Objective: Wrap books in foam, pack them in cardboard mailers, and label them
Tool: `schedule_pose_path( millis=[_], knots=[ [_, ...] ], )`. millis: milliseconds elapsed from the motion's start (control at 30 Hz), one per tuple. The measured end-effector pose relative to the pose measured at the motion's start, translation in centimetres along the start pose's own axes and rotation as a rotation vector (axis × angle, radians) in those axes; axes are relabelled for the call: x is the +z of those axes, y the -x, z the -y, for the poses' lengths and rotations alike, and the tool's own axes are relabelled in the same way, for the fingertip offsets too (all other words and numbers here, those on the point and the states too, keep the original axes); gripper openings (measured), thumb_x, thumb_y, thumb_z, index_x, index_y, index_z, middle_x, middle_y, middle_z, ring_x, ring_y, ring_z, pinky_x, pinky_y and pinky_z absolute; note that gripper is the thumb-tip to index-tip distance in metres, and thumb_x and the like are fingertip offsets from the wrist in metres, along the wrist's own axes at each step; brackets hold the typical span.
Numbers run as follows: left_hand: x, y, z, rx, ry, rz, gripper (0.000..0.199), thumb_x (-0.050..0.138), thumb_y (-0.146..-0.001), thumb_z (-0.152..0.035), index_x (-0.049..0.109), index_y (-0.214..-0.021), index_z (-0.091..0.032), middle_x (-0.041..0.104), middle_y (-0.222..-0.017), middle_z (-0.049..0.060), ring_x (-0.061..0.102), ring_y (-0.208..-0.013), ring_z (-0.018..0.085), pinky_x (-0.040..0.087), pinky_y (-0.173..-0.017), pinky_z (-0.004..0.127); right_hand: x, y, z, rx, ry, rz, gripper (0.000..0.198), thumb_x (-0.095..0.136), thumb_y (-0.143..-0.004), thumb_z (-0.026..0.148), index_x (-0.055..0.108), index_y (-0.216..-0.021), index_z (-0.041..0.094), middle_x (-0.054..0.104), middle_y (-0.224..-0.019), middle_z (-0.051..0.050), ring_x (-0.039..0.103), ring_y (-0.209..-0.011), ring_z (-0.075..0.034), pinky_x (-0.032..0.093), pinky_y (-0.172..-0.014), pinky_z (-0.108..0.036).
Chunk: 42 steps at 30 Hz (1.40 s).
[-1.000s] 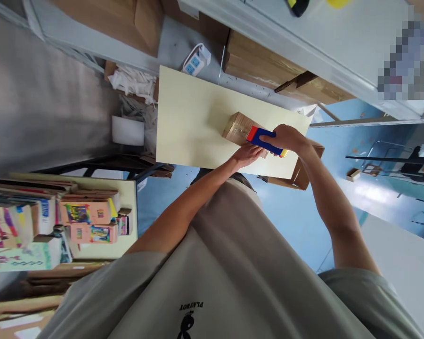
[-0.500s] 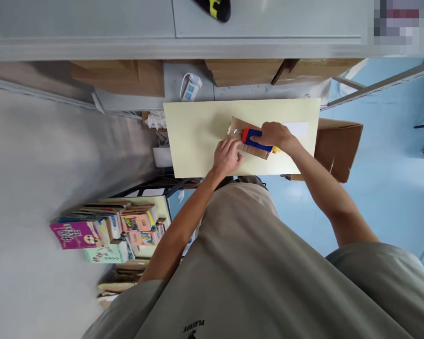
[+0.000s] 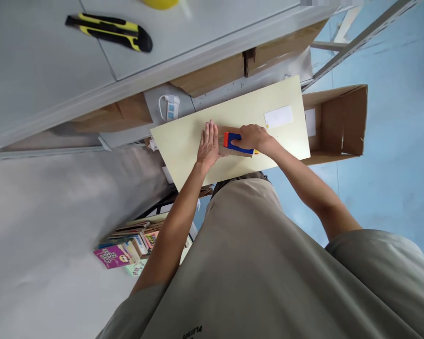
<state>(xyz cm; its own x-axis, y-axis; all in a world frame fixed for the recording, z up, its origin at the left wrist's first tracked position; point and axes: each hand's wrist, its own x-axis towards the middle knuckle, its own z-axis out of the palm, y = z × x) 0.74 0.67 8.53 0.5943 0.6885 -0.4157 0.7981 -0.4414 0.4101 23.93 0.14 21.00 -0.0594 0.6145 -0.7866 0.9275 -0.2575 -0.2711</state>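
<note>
A flat brown cardboard piece (image 3: 229, 151) lies on the pale yellow board (image 3: 187, 136) in front of me. On its left end rests my left hand (image 3: 209, 147), fingers stretched out and lying flat. My right hand (image 3: 255, 137) is closed around a blue hand-held tool (image 3: 240, 145) with an orange end and a bit of yellow at its other end. The tool is over the cardboard, its orange end towards my left hand; its exact kind I cannot make out.
A white paper slip (image 3: 278, 116) lies on the board's right part. An open cardboard box (image 3: 339, 123) stands to the right. Beyond are a power strip (image 3: 172, 108) and a grey shelf with a yellow-black utility knife (image 3: 113, 32). Books (image 3: 116, 255) stand lower left.
My view has turned, so the board now looks tilted. My left hand has gone from curled fingers to lying flat with fingers stretched. The right hand still holds the blue tool.
</note>
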Motion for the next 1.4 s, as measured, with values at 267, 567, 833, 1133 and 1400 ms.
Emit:
schedule_pose_path(
  millis=[267, 567, 833, 1133, 1400],
  knots=[
    [-1.4, 0.2, -1.4, -0.059, -0.004, 0.044, 0.116, 0.070, -0.113, -0.063, 0.018, -0.190, 0.006, 0.011, -0.200, 0.039, 0.002, -0.192, 0.047, 0.011, -0.156, 0.072, -1.3, 5.3, -7.6, 0.058, -0.067, 0.055, 0.057, 0.071, -0.111, 0.066, 0.085, -0.132, 0.015, 0.084, -0.099, -0.020, 0.081, -0.101, -0.037, 0.060, -0.083, -0.042],
    [-1.4, -0.1, -1.3, -0.087, -0.020, 0.055, 0.124, 0.070, -0.111, -0.071, 0.016, -0.190, 0.008, 0.010, -0.200, 0.037, 0.003, -0.192, 0.048, 0.010, -0.156, 0.070, -2.3, 9.7, -16.2, 0.176, -0.160, 0.145, 0.053, 0.073, -0.108, 0.071, 0.087, -0.109, 0.020, 0.078, -0.079, -0.012, 0.077, -0.082, -0.031, 0.058, -0.072, -0.043],
    [-1.6, -0.2, -1.8, -0.120, -0.080, 0.073, 0.121, 0.068, -0.113, -0.071, 0.017, -0.190, 0.007, 0.011, -0.200, 0.038, 0.005, -0.192, 0.048, 0.015, -0.156, 0.070, 0.8, 4.6, -15.6, 0.161, -0.021, 0.062, 0.053, 0.072, -0.109, 0.060, 0.087, -0.128, 0.012, 0.085, -0.100, -0.022, 0.083, -0.105, -0.040, 0.060, -0.087, -0.044],
    [-0.3, 1.3, -2.2, -0.118, -0.015, 0.007, 0.132, 0.085, -0.104, -0.072, 0.021, -0.189, 0.006, 0.013, -0.199, 0.041, 0.001, -0.191, 0.053, 0.017, -0.155, 0.071, 4.8, 2.3, -10.0, 0.135, 0.039, -0.066, 0.043, 0.067, -0.116, 0.035, 0.082, -0.143, 0.005, 0.087, -0.123, -0.030, 0.085, -0.114, -0.042, 0.058, -0.088, -0.042],
    [2.7, 4.9, -5.3, -0.277, 0.018, 0.003, 0.135, 0.091, -0.101, -0.065, 0.020, -0.188, 0.010, 0.003, -0.196, 0.048, -0.004, -0.189, 0.057, 0.011, -0.153, 0.077, 7.1, 2.1, -9.1, 0.170, -0.013, -0.013, 0.029, 0.068, -0.114, 0.024, 0.084, -0.134, 0.009, 0.087, -0.124, -0.033, 0.087, -0.119, -0.042, 0.058, -0.085, -0.042]
  ],
)
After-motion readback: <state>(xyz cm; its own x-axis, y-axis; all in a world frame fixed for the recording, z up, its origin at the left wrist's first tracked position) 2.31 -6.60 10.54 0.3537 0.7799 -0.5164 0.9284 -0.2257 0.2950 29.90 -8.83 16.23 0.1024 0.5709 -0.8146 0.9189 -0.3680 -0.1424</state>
